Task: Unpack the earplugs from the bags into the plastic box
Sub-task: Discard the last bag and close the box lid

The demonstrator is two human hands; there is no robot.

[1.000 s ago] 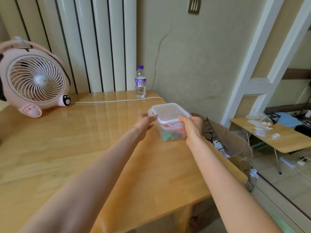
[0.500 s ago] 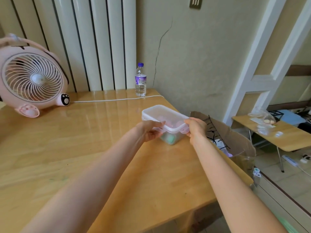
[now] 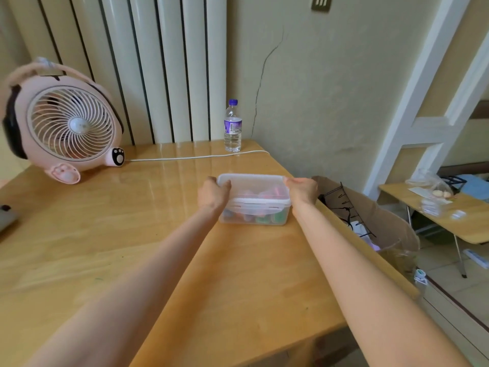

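A clear plastic box (image 3: 254, 205) with its lid on rests on the wooden table (image 3: 132, 234) near the right edge. Pink and green earplugs (image 3: 264, 219) show dimly through its walls. My left hand (image 3: 213, 194) grips the box's left end at the lid rim. My right hand (image 3: 301, 190) grips the right end. No bags lie on this table.
A pink fan (image 3: 66, 125) stands at the back left, its white cord (image 3: 195, 157) running to a water bottle (image 3: 232, 127) by the wall. A cardboard box (image 3: 370, 223) sits beside the table's right edge. A small side table (image 3: 449, 221) holds plastic bags.
The box has turned from a skewed angle to square with me and now sits flat on the table. Both hands stayed on its ends.
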